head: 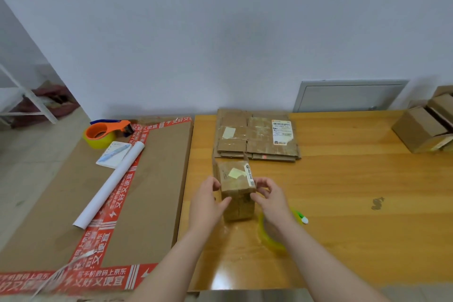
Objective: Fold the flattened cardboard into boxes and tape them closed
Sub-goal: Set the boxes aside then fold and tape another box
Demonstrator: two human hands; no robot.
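A person is steadying a small brown cardboard box point(237, 191) on the orange wooden table point(355, 191), the left hand point(208, 200) and right hand point(270, 197) each pinching one side with curled fingers and thumb. Doing this well likely means pressing the flaps flush before reaching for the yellowish clear tape roll point(266, 235), lying at five o'clock under the right wrist. The stack of flattened brown cardboard point(256, 135) is waiting at twelve o'clock.

Wooden table point(355, 191): small box point(235, 175), tape roll point(270, 243) just beside; flattened cardboard stack point(256, 135) behind; folded boxes point(421, 127) right
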